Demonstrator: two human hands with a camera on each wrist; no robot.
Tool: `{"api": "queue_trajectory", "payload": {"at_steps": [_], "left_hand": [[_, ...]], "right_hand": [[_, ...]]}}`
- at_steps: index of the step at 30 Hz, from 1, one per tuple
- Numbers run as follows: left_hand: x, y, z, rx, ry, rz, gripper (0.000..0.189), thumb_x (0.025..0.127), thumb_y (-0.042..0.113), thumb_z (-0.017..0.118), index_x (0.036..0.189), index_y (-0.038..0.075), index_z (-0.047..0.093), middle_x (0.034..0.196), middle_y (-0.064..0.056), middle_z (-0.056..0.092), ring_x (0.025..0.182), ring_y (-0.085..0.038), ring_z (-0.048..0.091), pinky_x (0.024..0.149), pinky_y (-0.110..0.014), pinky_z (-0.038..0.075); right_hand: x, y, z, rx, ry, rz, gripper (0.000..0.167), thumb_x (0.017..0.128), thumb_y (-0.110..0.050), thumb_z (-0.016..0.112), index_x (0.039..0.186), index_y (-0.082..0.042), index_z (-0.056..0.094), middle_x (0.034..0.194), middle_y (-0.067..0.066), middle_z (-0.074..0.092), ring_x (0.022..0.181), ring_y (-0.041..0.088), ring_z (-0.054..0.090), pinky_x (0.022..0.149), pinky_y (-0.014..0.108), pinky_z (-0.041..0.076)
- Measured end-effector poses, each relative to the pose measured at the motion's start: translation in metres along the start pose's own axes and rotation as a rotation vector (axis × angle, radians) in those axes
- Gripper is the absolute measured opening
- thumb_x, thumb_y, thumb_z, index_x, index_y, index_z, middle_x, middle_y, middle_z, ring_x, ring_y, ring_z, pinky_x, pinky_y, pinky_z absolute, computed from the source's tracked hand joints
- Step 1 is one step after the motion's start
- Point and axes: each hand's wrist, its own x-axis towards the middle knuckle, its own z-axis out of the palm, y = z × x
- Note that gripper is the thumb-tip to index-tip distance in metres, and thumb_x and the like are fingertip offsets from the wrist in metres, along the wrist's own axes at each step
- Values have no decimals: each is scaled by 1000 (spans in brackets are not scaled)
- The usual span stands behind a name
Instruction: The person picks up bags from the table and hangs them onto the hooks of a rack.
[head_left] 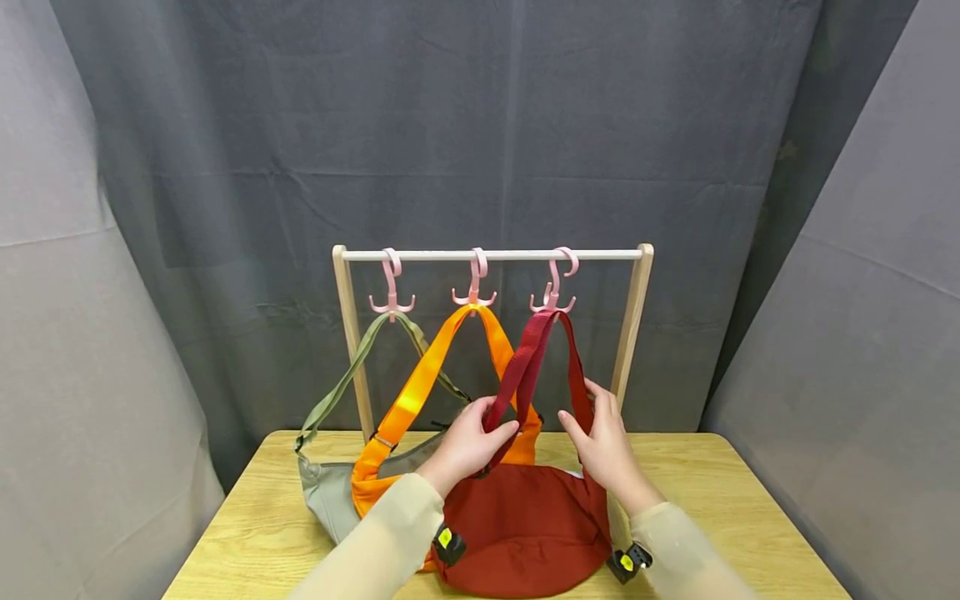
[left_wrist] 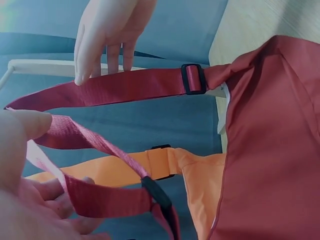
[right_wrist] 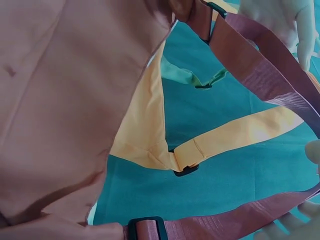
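Note:
A dark red shoulder bag (head_left: pixel 525 525) is in front, its red strap (head_left: pixel 576 367) looped over the right pink hook (head_left: pixel 553 292). My left hand (head_left: pixel 463 443) is at the left run of that strap, which passes between thumb and fingers; the left wrist view shows the thumb (left_wrist: pixel 32 124) apart from the fingers. On the other side, my right hand (head_left: pixel 611 450) touches the right run with extended fingers, its thumb spread away. An orange bag (head_left: pixel 366 483) hangs by its strap from the middle hook (head_left: pixel 474 287), partly behind the red one.
A grey-green bag (head_left: pixel 326 492) hangs from the left pink hook (head_left: pixel 392 287). The hooks sit on a white rail (head_left: pixel 600 255) between wooden posts (head_left: pixel 633 321). The rack stands on a wooden table (head_left: pixel 720 508), with grey curtains (head_left: pixel 262 208) behind.

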Motion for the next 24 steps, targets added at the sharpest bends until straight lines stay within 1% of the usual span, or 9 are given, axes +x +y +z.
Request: {"api": "queue_trajectory", "payload": {"at_steps": [5, 8, 12, 18, 21, 24], "left_hand": [[-5, 1, -4, 84, 18, 32, 69, 98, 36, 71, 153, 5, 43, 143, -17, 53, 120, -32, 61, 103, -53, 53], [-8, 1, -6, 123, 34, 45, 71, 99, 36, 69, 156, 8, 40, 149, -15, 50, 125, -32, 59, 105, -53, 52], [-15, 2, -7, 168, 59, 76, 71, 98, 35, 70, 157, 10, 39, 151, -12, 48, 127, -31, 55, 105, -52, 52], [-28, 5, -7, 229, 101, 125, 71, 98, 34, 71, 157, 11, 38, 151, -11, 48, 133, -31, 48, 106, -52, 51], [-35, 5, -7, 266, 118, 156, 72, 98, 34, 71, 157, 10, 38, 152, -12, 47, 136, -32, 46, 108, -51, 50], [-43, 4, -8, 287, 129, 190, 71, 98, 32, 72, 156, 9, 39, 152, -13, 47, 138, -32, 44, 108, -51, 50]], "right_hand": [[-7, 2, 1, 3, 54, -57, 68, 100, -18, 68, 155, 2, 32, 149, 28, 38, 130, 43, 45, 108, 62, 41], [-11, 1, 1, 1, 59, -75, 68, 101, -19, 67, 155, 1, 32, 151, 27, 36, 132, 43, 43, 109, 62, 39], [-16, 1, 0, 0, 61, -86, 68, 101, -19, 67, 155, 1, 32, 151, 25, 36, 133, 42, 42, 109, 60, 39], [-24, 1, -1, 15, 62, -79, 66, 101, -18, 67, 155, -1, 32, 152, 23, 35, 135, 40, 41, 112, 57, 37], [-29, 1, -1, 18, 64, -74, 65, 101, -18, 67, 155, -2, 33, 153, 22, 36, 136, 38, 41, 114, 51, 36], [-34, -1, -1, 24, 71, -78, 63, 101, -17, 67, 154, -3, 35, 150, 20, 38, 134, 35, 43, 113, 39, 37]]}}
